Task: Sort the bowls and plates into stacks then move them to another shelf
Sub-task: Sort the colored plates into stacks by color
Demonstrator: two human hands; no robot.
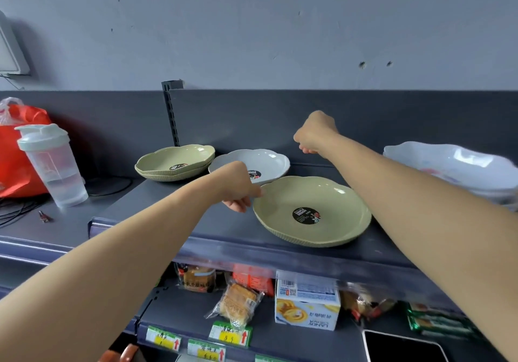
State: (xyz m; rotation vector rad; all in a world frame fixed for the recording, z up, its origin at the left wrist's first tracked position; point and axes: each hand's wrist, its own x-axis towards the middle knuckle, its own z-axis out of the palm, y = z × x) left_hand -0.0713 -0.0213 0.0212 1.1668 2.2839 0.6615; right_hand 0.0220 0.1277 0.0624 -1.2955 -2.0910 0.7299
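Observation:
A large green plate [330,201] with a black sticker lies near the front of the top shelf [173,221]. My left hand [238,187] pinches its left rim. Behind it rests a grey-white plate [266,162], and to the left a stack of two green plates [175,161]. My right hand [315,134] hovers above the shelf behind the plates, fingers curled down, nothing visible in it. A stack of white plates [454,168] stands at the far right.
A clear shaker bottle [53,165] with water, a red bag [16,148], black cables [16,210] and a small object lie on the left shelf. Packaged snacks and a biscuit box [307,302] fill the lower shelf with price tags.

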